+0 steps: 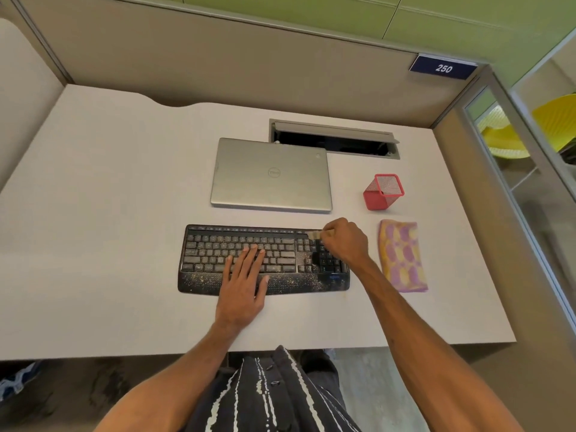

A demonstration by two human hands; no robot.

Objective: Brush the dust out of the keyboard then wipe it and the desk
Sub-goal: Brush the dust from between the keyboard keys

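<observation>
Nearest on the pale desk (109,213), the left hand (246,272) lies flat on the keyboard (212,260). Its palm is on the wrist rest and its straight fingers are spread over the middle keys, pressing down and gripping nothing. The keyboard runs left to right, its long axis square to the person. Pale dust speckles the letter keys and wrist rest, while the number pad at the right end looks dark and mostly clean. Over that end's far corner the right hand (346,241) is curled round a small brush (313,234), whose pale bristles poke out leftward onto the top row (the handle is hidden in the fist). So the dusty stretch lies left of the bristles, along the board's length, and the right hand is the one placed to sweep it. The folded pink-and-yellow cloth (402,255) lies just right of the keyboard, untouched; wiping looks not yet begun. Farther off sit a red mesh pen holder (381,193) and a closed laptop (271,176).
</observation>
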